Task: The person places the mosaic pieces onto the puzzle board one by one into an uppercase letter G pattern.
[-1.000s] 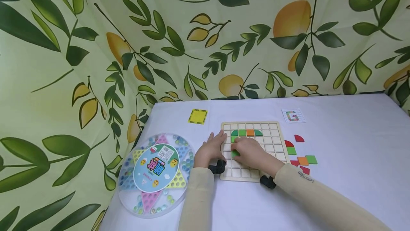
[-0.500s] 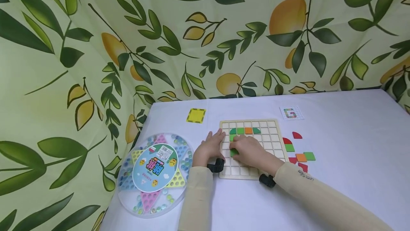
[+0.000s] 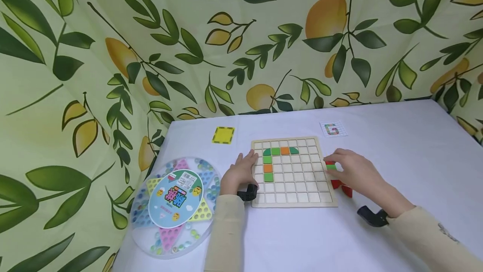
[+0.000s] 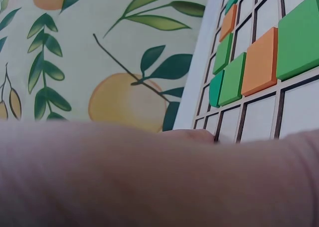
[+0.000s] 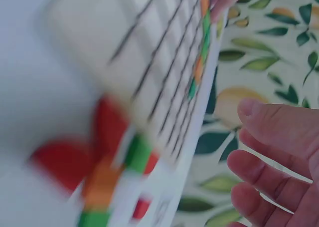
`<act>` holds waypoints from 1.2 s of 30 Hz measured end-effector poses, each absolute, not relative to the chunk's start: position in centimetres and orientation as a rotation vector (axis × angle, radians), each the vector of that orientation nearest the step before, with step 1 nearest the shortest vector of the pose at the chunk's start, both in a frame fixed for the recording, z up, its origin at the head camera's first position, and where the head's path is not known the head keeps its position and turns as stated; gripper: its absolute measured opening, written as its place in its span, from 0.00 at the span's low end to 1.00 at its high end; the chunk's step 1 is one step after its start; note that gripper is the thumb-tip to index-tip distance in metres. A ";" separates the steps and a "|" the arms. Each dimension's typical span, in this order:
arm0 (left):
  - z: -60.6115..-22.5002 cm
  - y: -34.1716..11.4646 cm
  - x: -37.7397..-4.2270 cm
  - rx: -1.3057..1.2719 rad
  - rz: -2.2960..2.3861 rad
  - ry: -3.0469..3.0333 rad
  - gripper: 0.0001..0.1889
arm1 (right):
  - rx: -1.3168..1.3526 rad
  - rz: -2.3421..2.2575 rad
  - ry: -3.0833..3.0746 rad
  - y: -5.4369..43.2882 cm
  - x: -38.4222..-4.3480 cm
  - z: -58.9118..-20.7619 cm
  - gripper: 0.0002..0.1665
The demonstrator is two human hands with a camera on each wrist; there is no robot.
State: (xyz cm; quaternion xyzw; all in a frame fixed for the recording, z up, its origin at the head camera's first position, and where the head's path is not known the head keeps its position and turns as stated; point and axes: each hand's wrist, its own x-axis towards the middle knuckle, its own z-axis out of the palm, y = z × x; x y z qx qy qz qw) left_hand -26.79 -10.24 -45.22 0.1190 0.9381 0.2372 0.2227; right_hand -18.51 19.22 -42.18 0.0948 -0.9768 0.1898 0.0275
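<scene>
A wooden grid board (image 3: 298, 188) lies on the white table. Coloured tiles form a row and a left-hand column on it: two dark green rounded pieces, green squares (image 3: 268, 177) and orange squares (image 3: 284, 150). My left hand (image 3: 237, 174) rests along the board's left edge, fingers extended. To the right of the board, my right hand (image 3: 357, 172) hovers over loose pieces; the right wrist view shows its fingers (image 5: 254, 167) apart with nothing between them. Red rounded pieces (image 5: 65, 164), an orange square (image 5: 101, 184) and green squares (image 5: 138, 153) lie below, partly hidden in the head view.
A round marble board game (image 3: 175, 205) with a printed lid card stands at the left. Behind the grid board lie a yellow square (image 3: 223, 135) and a small card (image 3: 333, 129) with a coloured G-shaped pattern. A leaf-print cloth (image 3: 226, 54) hangs behind the table.
My right hand has left the tile column on the board and moved right to the loose pieces. Green and orange squares now show in the column. My left hand stays at the edge.
</scene>
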 end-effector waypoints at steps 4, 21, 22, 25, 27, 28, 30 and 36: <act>-45.2 -10.5 -26.9 0.329 0.650 2.598 0.54 | 0.191 0.598 -3.079 21.1 -17.3 -42.9 0.21; -45.5 -11.0 -27.1 0.360 0.648 2.605 0.55 | 0.278 0.510 -3.068 21.5 -16.0 -45.3 0.21; -45.5 -11.0 -27.1 0.361 0.647 2.604 0.55 | 0.276 0.508 -3.072 21.5 -16.0 -45.4 0.21; -45.4 -10.8 -27.0 0.371 0.640 2.605 0.55 | 0.272 0.496 -3.078 21.5 -15.8 -45.7 0.19; -45.3 -10.7 -27.0 0.377 0.638 2.606 0.55 | 0.273 0.485 -3.081 21.6 -15.6 -45.9 0.18; -45.3 -10.7 -27.0 0.380 0.634 2.607 0.55 | 0.271 0.472 -3.078 21.6 -15.5 -46.0 0.18; -45.2 -10.6 -27.1 0.390 0.636 2.610 0.56 | 0.265 0.455 -3.073 21.7 -15.3 -46.1 0.20; -45.3 -10.5 -27.0 0.400 0.625 2.611 0.56 | 0.263 0.412 -3.086 21.7 -14.8 -46.2 0.22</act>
